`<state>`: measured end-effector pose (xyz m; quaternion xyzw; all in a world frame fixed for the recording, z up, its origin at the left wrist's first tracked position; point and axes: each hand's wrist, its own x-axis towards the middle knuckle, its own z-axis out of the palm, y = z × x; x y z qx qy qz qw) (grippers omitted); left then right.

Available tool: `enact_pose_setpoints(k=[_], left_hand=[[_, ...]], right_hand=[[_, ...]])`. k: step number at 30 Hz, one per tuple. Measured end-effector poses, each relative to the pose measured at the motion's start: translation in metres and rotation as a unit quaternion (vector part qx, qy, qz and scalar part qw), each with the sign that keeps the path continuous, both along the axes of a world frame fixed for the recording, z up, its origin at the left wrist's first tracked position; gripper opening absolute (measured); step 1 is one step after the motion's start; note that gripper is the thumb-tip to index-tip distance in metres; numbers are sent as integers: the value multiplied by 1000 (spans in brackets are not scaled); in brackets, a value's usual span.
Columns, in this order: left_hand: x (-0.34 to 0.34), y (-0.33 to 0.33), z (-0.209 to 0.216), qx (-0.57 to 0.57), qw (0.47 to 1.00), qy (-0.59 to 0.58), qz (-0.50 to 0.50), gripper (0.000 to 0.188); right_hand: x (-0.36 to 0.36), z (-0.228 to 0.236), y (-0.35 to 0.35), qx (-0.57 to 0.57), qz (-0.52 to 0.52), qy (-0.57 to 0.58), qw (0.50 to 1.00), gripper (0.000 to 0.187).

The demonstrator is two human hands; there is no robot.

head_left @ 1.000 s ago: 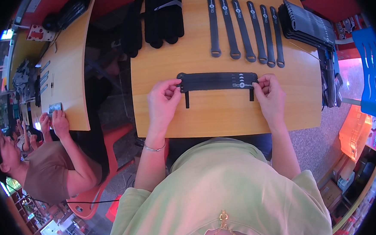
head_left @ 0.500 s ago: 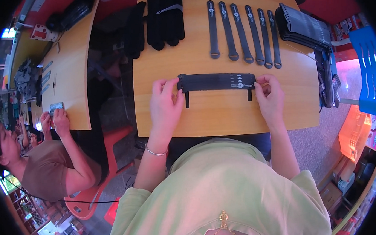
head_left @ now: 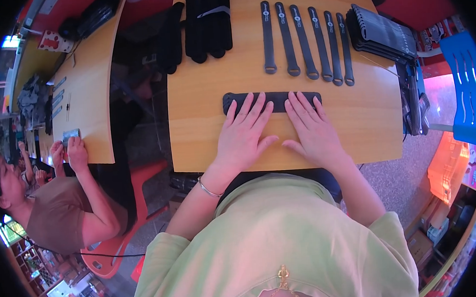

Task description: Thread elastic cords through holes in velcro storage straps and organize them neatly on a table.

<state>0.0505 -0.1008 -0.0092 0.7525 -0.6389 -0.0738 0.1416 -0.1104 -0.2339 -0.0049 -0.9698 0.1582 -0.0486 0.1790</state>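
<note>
A flat black bundle of straps (head_left: 277,101) lies crosswise on the wooden table in front of me. My left hand (head_left: 242,136) rests on its left half, fingers stretched out and palm down. In the same way my right hand (head_left: 318,135) lies flat on the right half, with the thumbs pointing toward each other. My fingers cover much of the bundle's front, so its printed part and the two thin black tabs cannot be made out. Beyond it, several dark grey straps (head_left: 303,42) with looped ends are laid out side by side.
Thick black strap bundles (head_left: 194,28) lie at the table's far left. A stack of folded black straps (head_left: 384,33) sits at the far right edge. Beside it stand a blue slotted plastic piece (head_left: 466,91) and an orange crate (head_left: 449,165). Another person (head_left: 70,208) works at the left table.
Both hands have left the bundle's ends and moved inward, fingers now spread flat over it. The two tabs that stuck out toward me no longer show.
</note>
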Motion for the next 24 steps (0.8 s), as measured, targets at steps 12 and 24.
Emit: enact_pose_setpoints(k=[12,24], left_hand=[[29,-64,16,-174,977,110,62,27],[51,-113,-13,-172,972,84,133,30]], right_hand=[[9,12,-11,29,-18,-53,998,45],[118,15,-114,197,-124,-233,944,19]])
